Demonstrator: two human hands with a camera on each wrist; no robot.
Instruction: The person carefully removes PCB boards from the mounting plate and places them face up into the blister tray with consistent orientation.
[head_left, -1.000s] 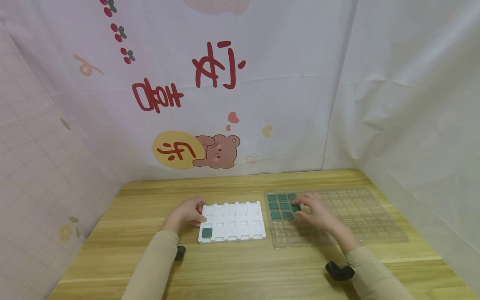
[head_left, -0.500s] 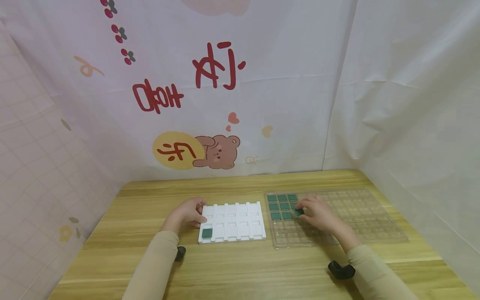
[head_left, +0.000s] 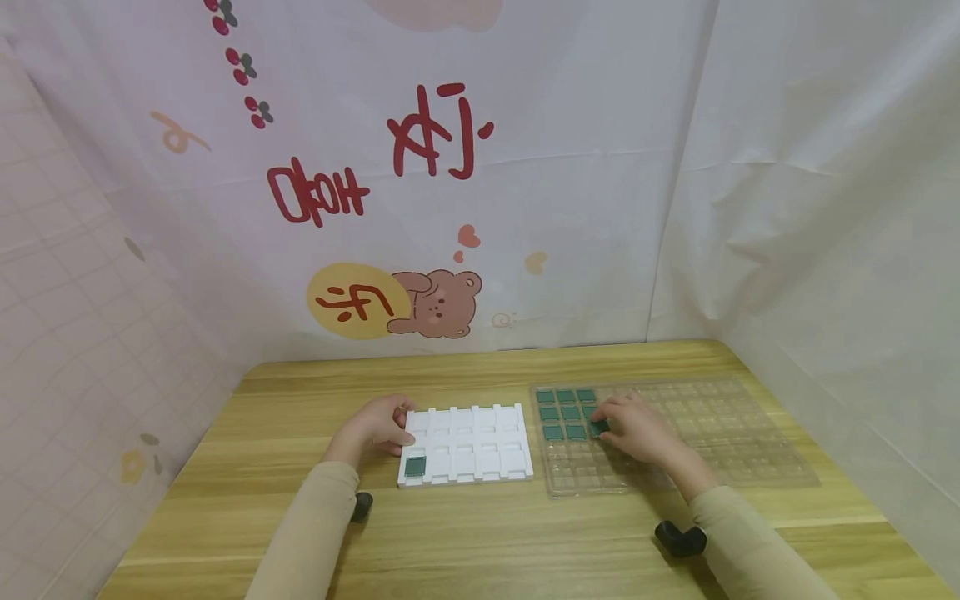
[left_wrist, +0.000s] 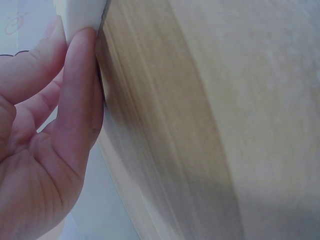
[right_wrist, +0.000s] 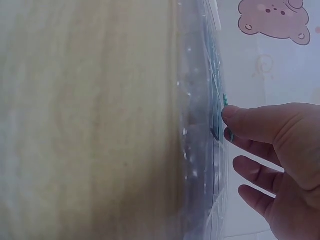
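My left hand grips the left edge of a white tray between thumb and fingers; the left wrist view shows the pinch on its corner. One green square chip sits in the tray's near-left pocket. Over a clear plastic blister tray, my right hand pinches a thin green chip between thumb and index finger. Its other fingers are loosely bent. In the head view the fingers partly cover this chip, and whether it touches the tray is unclear. Several more green chips lie in rows at the tray's far-left corner.
Both trays lie side by side on a wooden table, with a narrow gap between them. A white printed curtain stands behind the table and along its sides. Black wrist devices are worn at both sleeves.
My right hand has shifted slightly right and toward the table's near edge with the green chip, down to the third row, then nearly stopped. The left hand keeps its hold on the white tray.
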